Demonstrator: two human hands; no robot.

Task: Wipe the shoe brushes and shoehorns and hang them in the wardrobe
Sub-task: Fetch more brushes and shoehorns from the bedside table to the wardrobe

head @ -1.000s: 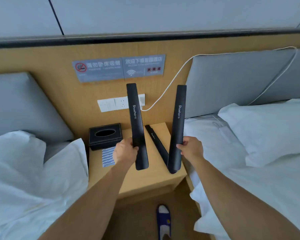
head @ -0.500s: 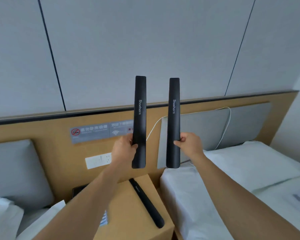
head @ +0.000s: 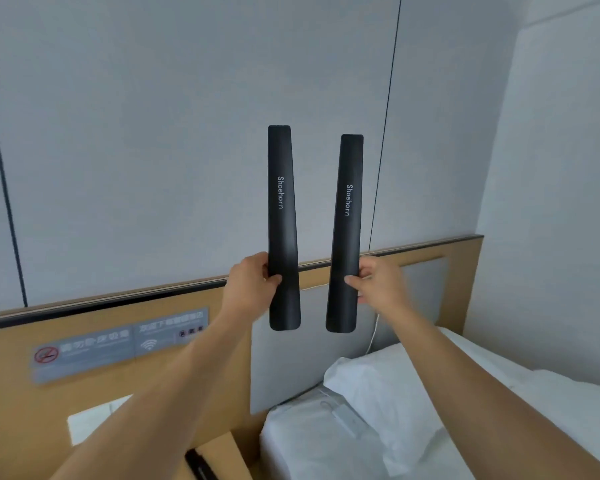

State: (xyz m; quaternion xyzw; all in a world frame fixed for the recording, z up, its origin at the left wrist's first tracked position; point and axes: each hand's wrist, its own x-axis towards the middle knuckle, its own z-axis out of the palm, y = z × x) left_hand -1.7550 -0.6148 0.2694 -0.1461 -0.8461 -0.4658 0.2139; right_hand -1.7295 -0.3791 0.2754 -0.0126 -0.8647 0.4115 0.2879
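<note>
Two long black shoehorns, each printed "Shoehorn", stand upright in front of the grey wall. My left hand (head: pixel 252 285) grips the left shoehorn (head: pixel 282 209) near its lower end. My right hand (head: pixel 378 280) pinches the right shoehorn (head: pixel 347 216) at about the same height. A third black shoehorn (head: pixel 201 467) lies on the wooden bedside table (head: pixel 222 452) at the bottom edge, partly hidden by my left forearm. No shoe brushes or wardrobe are in view.
A wooden headboard (head: pixel 14 403) carries a no-smoking and wifi sign (head: pixel 118 344) and a white socket plate (head: pixel 94 417). A bed with a white pillow (head: pixel 388 386) and a grey cushion (head: pixel 291 358) lies at the right. A white cable (head: pixel 373 337) hangs behind the pillow.
Both hands have lifted the two shoehorns higher, and my view has tilted up and to the right. The bedside table has dropped almost out of sight.
</note>
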